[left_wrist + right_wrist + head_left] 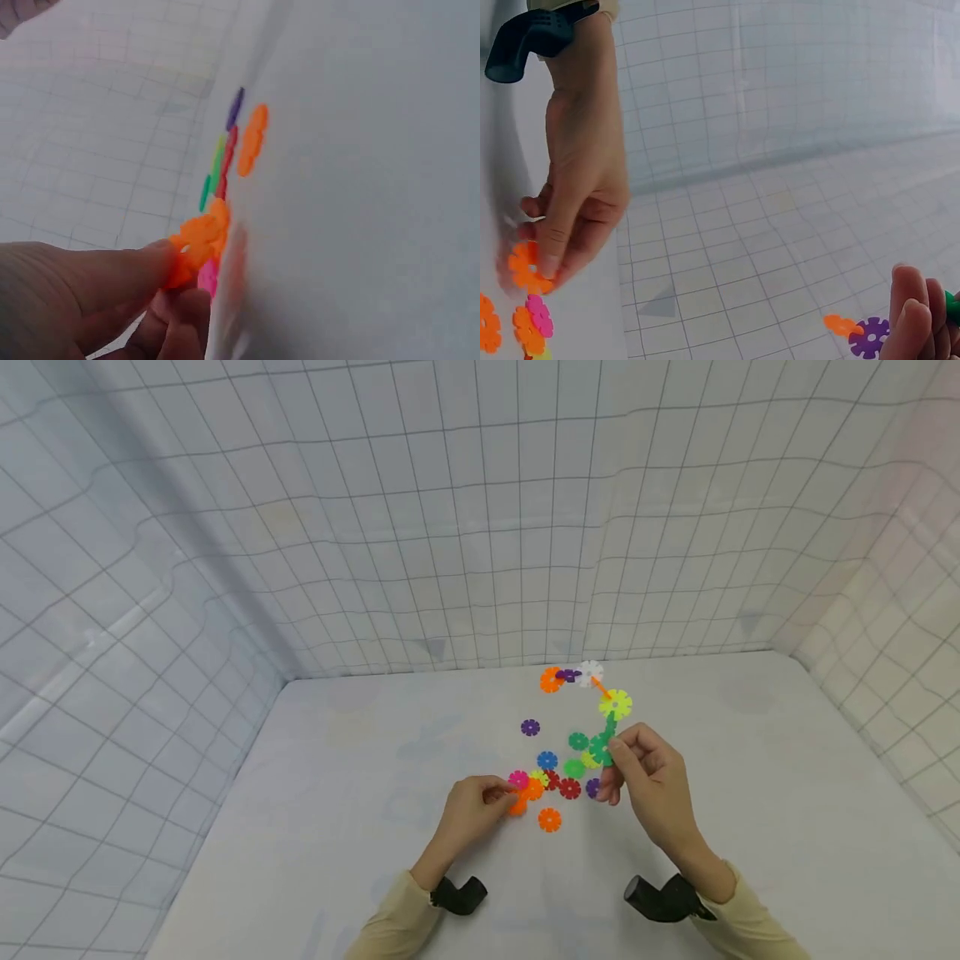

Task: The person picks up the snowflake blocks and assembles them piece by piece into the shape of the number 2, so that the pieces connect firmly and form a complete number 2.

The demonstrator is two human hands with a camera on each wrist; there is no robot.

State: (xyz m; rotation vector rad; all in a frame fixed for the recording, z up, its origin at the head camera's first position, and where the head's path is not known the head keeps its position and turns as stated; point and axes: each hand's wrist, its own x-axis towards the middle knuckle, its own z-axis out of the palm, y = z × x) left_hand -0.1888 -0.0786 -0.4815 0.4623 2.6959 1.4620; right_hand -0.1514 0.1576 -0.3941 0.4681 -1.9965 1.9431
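Observation:
My left hand [472, 810] pinches an orange snowflake disc [196, 244] between thumb and fingers, low over the table beside the loose discs. My right hand [658, 785] grips a green snowflake disc [601, 749], the near end of a joined chain. From there the chain curves up and away through another green disc [611, 724], a yellow disc [617, 704], an edge-on orange disc [601, 687], a white disc [590, 673] and a purple disc [570, 676], ending in an orange disc [551, 680]. In the right wrist view, the chain's middle is hidden behind the fingers.
Several loose snowflake discs lie on the white table [337, 760] between the hands, among them a pink disc [518, 779], a blue disc [547, 761] and a red disc [570, 788]. Nearest me is an orange disc [550, 820]. Grid-patterned white sheeting [510, 527] surrounds the table.

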